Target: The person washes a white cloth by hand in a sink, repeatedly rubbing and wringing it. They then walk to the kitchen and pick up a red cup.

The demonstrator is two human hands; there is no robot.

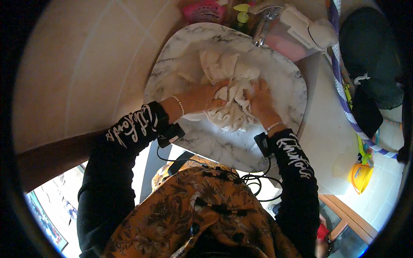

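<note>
Where pale cloth (230, 118) bunches, left hand (212, 95) and right hand (260, 99) grip it

A white sink (286, 81) with grey marble-like veining carries a bunched cream cloth (234, 95) in its bowl.

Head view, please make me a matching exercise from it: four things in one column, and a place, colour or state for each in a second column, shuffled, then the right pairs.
Things:
1. Cream cloth
2. Sink basin
3. Small bucket
4. Faucet

Descriptions:
A. Yellow
B. Shiny metal, at the basin's far edge
C. Bunched between the left hand and right hand
D. White with dark marbled veins

Pairs: 1-C, 2-D, 3-A, 4-B
</note>
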